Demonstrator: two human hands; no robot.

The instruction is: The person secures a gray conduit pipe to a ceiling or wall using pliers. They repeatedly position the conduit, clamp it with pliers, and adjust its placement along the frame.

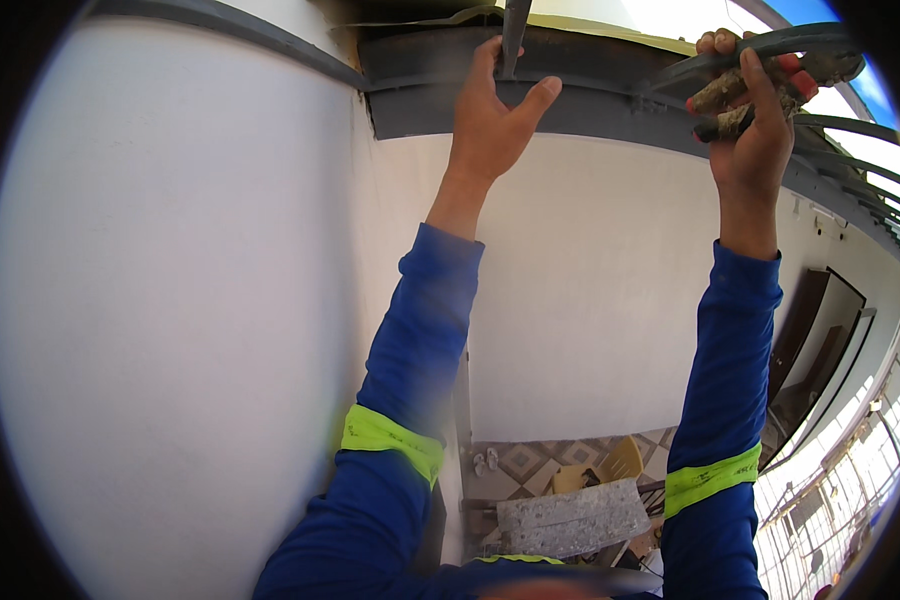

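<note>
Both my arms reach up, in blue sleeves with yellow-green bands. My left hand (pixel 495 125) is at a narrow grey metal bar (pixel 514 35), its fingers curled behind it and its thumb held out to the side. In my right hand (pixel 755 150) is a pair of pliers (pixel 718 95) with dirt-crusted handles and red parts; its jaws point right. The fingertips of that hand also show beside a curved grey bar (pixel 800 40). Behind both hands runs a dark grey metal beam (pixel 420 112) along the top of the wall.
A white wall (pixel 170 300) stands close on my left, and another wall (pixel 580 290) faces me. Far below are a speckled tabletop (pixel 575 520), a yellow chair (pixel 622 460) and slippers (pixel 485 461) on a patterned floor. A dark door frame (pixel 800 325) and a white grille (pixel 830 510) are at right.
</note>
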